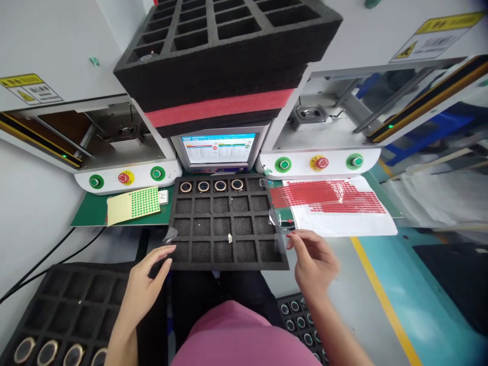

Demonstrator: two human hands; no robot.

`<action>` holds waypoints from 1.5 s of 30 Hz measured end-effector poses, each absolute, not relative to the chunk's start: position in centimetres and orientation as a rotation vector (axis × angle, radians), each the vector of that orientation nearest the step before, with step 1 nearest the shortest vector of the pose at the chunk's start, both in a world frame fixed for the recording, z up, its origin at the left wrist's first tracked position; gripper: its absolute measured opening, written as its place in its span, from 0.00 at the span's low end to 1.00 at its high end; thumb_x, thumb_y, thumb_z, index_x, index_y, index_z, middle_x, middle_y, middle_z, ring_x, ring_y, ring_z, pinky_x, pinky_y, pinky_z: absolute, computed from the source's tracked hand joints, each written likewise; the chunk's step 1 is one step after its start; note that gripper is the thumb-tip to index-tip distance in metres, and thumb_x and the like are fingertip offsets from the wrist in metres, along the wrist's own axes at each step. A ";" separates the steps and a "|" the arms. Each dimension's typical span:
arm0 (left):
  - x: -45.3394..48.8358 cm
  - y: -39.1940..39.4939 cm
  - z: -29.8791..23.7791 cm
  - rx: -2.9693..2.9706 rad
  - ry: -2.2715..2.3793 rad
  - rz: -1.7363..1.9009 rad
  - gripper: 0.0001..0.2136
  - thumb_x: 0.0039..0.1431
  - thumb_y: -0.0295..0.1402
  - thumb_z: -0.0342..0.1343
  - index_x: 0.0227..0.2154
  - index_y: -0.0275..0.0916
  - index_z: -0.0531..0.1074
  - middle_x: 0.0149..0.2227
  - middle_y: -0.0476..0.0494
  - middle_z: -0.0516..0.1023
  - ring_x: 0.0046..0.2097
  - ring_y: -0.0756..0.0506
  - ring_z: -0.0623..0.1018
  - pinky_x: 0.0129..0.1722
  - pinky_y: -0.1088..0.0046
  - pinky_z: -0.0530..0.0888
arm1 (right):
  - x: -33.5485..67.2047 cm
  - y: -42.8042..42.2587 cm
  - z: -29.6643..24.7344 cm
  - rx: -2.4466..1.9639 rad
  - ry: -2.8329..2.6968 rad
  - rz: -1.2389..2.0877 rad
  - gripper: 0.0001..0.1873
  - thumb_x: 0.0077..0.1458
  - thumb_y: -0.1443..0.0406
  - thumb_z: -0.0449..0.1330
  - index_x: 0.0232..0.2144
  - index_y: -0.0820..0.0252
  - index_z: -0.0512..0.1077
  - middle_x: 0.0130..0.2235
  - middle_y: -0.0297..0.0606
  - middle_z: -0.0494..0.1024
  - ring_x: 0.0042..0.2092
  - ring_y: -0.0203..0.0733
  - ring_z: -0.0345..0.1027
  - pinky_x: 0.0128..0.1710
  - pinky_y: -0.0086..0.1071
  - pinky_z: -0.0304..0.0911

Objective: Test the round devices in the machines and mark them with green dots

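Observation:
A black foam tray [200, 223] lies in front of me, with several round watch-like parts [220, 186] in its back row and a small whitish scrap [230, 238] near its front. My left hand [147, 279] is at the tray's front left corner, thumb and fingers apart, holding nothing. Just beyond its fingertips, a piece of clear film [170, 235] sits at the tray's left edge. At the right edge, my right hand [314, 262] pinches a small clear film with a red tab [281, 242] between thumb and forefinger. More clear film [274, 217] clings to that edge.
Red strip sheets [328, 195] lie on white paper [343, 223] at right; a green-dotted sheet [145, 202] lies at left. Behind stand two button-controlled presses, a screen [218, 148] and stacked foam trays [229, 66]. Other part trays sit low at left [72, 310] and right [301, 321].

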State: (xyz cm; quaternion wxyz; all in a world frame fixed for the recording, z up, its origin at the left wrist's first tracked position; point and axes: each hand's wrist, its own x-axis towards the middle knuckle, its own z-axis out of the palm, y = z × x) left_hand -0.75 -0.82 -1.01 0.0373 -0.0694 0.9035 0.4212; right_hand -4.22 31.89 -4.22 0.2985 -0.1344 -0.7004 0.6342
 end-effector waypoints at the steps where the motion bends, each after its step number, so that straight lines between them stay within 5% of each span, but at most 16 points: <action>1: -0.7 -0.9 -1.0 -0.220 2.773 1.290 0.13 0.60 0.44 0.54 0.44 0.49 0.77 0.48 0.46 0.80 0.51 0.40 0.79 0.56 0.60 0.74 | -4.3 31.9 -4.2 -0.365 -1.857 1.693 0.12 0.53 0.59 0.66 0.27 0.61 0.72 0.25 0.31 0.73 0.23 0.32 0.64 0.26 0.28 0.62; 14: -1.0 0.1 0.4 -0.242 3.020 1.224 0.12 0.63 0.37 0.51 0.42 0.42 0.78 0.42 0.47 0.82 0.44 0.46 0.81 0.49 0.72 0.76 | -2.9 33.2 -4.6 -0.394 -1.994 1.577 0.18 0.53 0.51 0.65 0.24 0.59 0.70 0.25 0.34 0.70 0.35 0.42 0.66 0.42 0.38 0.60; 28: -3.6 -1.5 -5.5 -0.882 2.848 1.158 0.11 0.57 0.35 0.51 0.38 0.37 0.75 0.41 0.36 0.83 0.45 0.40 0.82 0.49 0.65 0.75 | -3.2 30.2 -4.6 -0.218 -2.048 1.818 0.16 0.54 0.53 0.63 0.26 0.60 0.71 0.32 0.38 0.74 0.27 0.35 0.65 0.28 0.30 0.63; 37: -4.4 -1.6 -6.9 -0.943 2.777 1.143 0.04 0.53 0.33 0.58 0.30 0.40 0.76 0.30 0.44 0.83 0.36 0.41 0.83 0.37 0.72 0.76 | -3.3 30.6 -4.6 -0.379 -2.028 1.898 0.24 0.46 0.45 0.66 0.25 0.61 0.73 0.33 0.42 0.75 0.26 0.36 0.66 0.27 0.30 0.68; 45: -4.3 -2.2 -6.8 -0.972 2.780 1.177 0.03 0.48 0.32 0.61 0.25 0.40 0.76 0.26 0.44 0.81 0.34 0.41 0.82 0.34 0.72 0.74 | -2.8 30.8 -4.5 -0.450 -2.019 1.932 0.21 0.45 0.49 0.67 0.29 0.61 0.74 0.34 0.40 0.75 0.27 0.35 0.66 0.28 0.30 0.67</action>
